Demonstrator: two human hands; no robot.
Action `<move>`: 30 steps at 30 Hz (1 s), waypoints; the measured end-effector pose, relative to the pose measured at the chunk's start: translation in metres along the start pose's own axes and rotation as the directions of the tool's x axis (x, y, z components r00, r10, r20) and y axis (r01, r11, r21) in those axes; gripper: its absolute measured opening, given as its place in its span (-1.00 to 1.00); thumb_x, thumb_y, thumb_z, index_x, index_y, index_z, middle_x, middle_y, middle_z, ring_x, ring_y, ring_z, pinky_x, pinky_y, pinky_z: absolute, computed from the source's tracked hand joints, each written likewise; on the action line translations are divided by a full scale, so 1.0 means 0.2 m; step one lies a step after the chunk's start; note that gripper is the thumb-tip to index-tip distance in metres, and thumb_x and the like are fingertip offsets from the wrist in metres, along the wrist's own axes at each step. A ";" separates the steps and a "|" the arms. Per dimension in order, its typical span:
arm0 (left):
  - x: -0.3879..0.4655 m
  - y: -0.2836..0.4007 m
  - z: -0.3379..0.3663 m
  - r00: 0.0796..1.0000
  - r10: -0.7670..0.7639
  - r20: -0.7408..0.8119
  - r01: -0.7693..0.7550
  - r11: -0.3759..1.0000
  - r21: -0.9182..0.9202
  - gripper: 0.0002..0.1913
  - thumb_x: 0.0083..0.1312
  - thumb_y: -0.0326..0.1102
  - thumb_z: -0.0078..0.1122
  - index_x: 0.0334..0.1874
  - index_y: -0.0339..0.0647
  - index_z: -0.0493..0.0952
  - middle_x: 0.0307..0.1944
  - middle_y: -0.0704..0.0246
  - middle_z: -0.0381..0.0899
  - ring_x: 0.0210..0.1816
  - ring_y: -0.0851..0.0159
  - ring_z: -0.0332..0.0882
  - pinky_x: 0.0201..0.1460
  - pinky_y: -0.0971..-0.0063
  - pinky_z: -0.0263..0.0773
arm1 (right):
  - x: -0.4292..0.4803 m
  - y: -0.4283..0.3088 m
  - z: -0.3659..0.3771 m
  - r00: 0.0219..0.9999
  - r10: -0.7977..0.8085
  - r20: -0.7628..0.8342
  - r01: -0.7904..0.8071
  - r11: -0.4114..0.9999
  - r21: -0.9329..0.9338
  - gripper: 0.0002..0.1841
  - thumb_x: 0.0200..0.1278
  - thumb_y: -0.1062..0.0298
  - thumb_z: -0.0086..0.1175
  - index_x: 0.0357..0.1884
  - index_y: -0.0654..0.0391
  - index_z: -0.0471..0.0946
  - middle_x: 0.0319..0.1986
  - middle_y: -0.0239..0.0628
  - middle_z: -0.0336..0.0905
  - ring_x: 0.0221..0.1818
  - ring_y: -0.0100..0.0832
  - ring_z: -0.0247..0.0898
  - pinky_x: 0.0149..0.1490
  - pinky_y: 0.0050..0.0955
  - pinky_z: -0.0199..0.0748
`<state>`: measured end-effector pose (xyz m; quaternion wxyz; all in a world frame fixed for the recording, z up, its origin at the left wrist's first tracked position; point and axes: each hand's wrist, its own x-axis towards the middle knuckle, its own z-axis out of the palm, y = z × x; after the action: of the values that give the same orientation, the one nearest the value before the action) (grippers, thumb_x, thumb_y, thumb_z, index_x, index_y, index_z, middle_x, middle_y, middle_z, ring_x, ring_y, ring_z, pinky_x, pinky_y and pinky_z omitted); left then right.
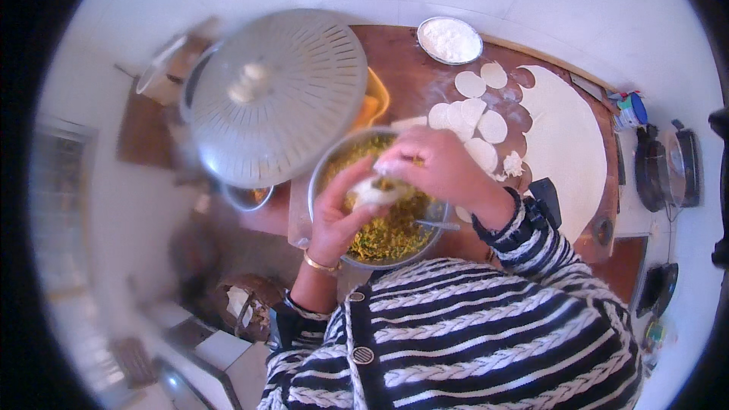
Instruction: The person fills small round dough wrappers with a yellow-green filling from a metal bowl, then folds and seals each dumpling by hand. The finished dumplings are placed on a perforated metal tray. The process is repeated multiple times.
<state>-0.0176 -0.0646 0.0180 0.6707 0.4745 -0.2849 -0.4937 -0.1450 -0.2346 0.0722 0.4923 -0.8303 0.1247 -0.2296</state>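
Note:
My left hand (336, 213), with a gold bracelet at its wrist, cups a white dough wrapper (376, 196) that has some filling in its middle. At the wrapper's upper edge the fingers of my right hand (444, 162) pinch the dough. Both hands are above a metal bowl (311, 196) of chopped yellow-green filling (387, 242). A spoon or similar utensil (438, 225) sticks out over the bowl's right side. Several round dough wrappers (461, 117) lie on the brown board right of the bowl, some overlapping.
A large rolled dough sheet (569, 142) with round cut-outs along its left edge covers the board's right side. A bowl of flour (450, 40) stands at the back. The big slotted lid (285, 91) rises at left, partly over a yellow container (380, 97). Pans (672, 171) are at far right.

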 end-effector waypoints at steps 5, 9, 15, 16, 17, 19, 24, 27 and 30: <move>-0.06 -0.01 -0.01 0.994 0.102 0.026 -0.104 0.981 0.162 -0.38 0.23 -0.51 0.28 0.36 -0.35 0.31 0.16 0.21 0.53 0.07 0.26 0.59 0.00 0.44 0.62 | -0.09 -0.06 0.08 1.000 -0.017 -0.024 0.013 0.989 -0.145 -0.87 0.12 0.31 0.19 -0.38 0.15 0.63 -0.44 -0.17 0.60 -0.32 -0.17 0.54 -0.18 -0.25 0.48; -0.09 0.00 -0.01 0.995 0.086 0.050 -0.093 0.983 0.161 -0.40 0.24 -0.50 0.28 0.35 -0.35 0.33 0.16 0.19 0.53 0.06 0.25 0.59 0.01 0.42 0.63 | -0.15 -0.09 0.11 0.999 -0.037 -0.039 0.028 0.977 -0.212 -0.88 0.11 0.34 0.17 -0.38 0.15 0.62 -0.44 -0.16 0.59 -0.31 -0.12 0.53 -0.17 -0.21 0.48; -0.16 0.01 0.02 0.995 0.066 0.074 -0.069 0.997 0.038 -0.41 0.24 -0.48 0.29 0.34 -0.35 0.34 0.13 0.18 0.55 0.02 0.24 0.63 -0.01 0.42 0.63 | -0.24 -0.13 0.15 0.987 -0.124 -0.106 0.094 0.962 -0.255 -0.87 0.11 0.36 0.17 -0.35 0.18 0.61 -0.43 -0.15 0.58 -0.29 -0.10 0.52 -0.17 -0.19 0.47; -0.17 0.02 0.03 0.995 0.058 0.080 -0.060 0.998 0.023 -0.41 0.24 -0.47 0.29 0.33 -0.35 0.34 0.13 0.18 0.55 0.01 0.24 0.63 -0.01 0.42 0.63 | -0.26 -0.14 0.16 0.981 -0.150 -0.122 0.116 0.962 -0.247 -0.87 0.11 0.36 0.17 -0.35 0.18 0.61 -0.42 -0.15 0.58 -0.29 -0.10 0.52 -0.16 -0.19 0.47; -0.19 0.02 0.03 0.995 0.054 0.078 -0.055 0.998 0.009 -0.41 0.24 -0.47 0.29 0.33 -0.35 0.34 0.12 0.18 0.55 0.00 0.24 0.64 -0.01 0.42 0.64 | -0.27 -0.15 0.16 0.976 -0.168 -0.139 0.132 0.962 -0.239 -0.87 0.11 0.36 0.17 -0.35 0.19 0.61 -0.41 -0.15 0.58 -0.29 -0.10 0.52 -0.16 -0.19 0.47; -0.20 0.03 0.03 0.996 0.047 0.074 -0.045 0.999 -0.027 -0.41 0.24 -0.46 0.30 0.33 -0.36 0.34 0.11 0.18 0.56 -0.01 0.23 0.64 -0.01 0.41 0.64 | -0.30 -0.17 0.17 0.982 -0.133 -0.134 0.101 0.969 -0.225 -0.88 0.10 0.38 0.18 -0.34 0.19 0.60 -0.39 -0.16 0.59 -0.29 -0.11 0.52 -0.15 -0.19 0.48; -0.23 0.03 0.04 0.995 0.073 0.072 -0.072 0.997 -0.012 -0.43 0.26 -0.48 0.27 0.33 -0.35 0.34 0.09 0.19 0.57 -0.03 0.25 0.65 -0.02 0.41 0.64 | -0.36 -0.21 0.21 0.981 -0.056 -0.186 0.020 0.982 -0.190 -0.88 0.08 0.43 0.20 -0.31 0.18 0.60 -0.38 -0.17 0.58 -0.29 -0.13 0.51 -0.17 -0.23 0.48; -0.25 0.03 0.06 0.995 0.067 0.070 -0.065 0.997 -0.031 -0.45 0.27 -0.50 0.24 0.33 -0.35 0.34 0.08 0.20 0.58 -0.03 0.26 0.64 -0.03 0.42 0.64 | -0.38 -0.22 0.23 0.966 -0.130 -0.222 0.075 0.968 -0.240 -0.87 0.08 0.44 0.21 -0.30 0.17 0.60 -0.39 -0.17 0.56 -0.29 -0.13 0.50 -0.18 -0.24 0.47; -0.26 0.03 0.06 0.994 0.070 0.082 -0.067 0.997 -0.041 -0.46 0.28 -0.52 0.23 0.33 -0.35 0.34 0.06 0.21 0.58 -0.02 0.27 0.64 -0.03 0.43 0.64 | -0.40 -0.21 0.25 0.949 -0.219 -0.229 0.134 0.933 -0.335 -0.86 0.09 0.45 0.20 -0.28 0.17 0.58 -0.37 -0.18 0.52 -0.27 -0.12 0.47 -0.17 -0.22 0.46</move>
<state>-0.0432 -0.0207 0.0331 0.6837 0.4308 -0.3191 -0.4951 -0.1898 -0.1412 0.0673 0.3095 -0.8683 0.1480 -0.3582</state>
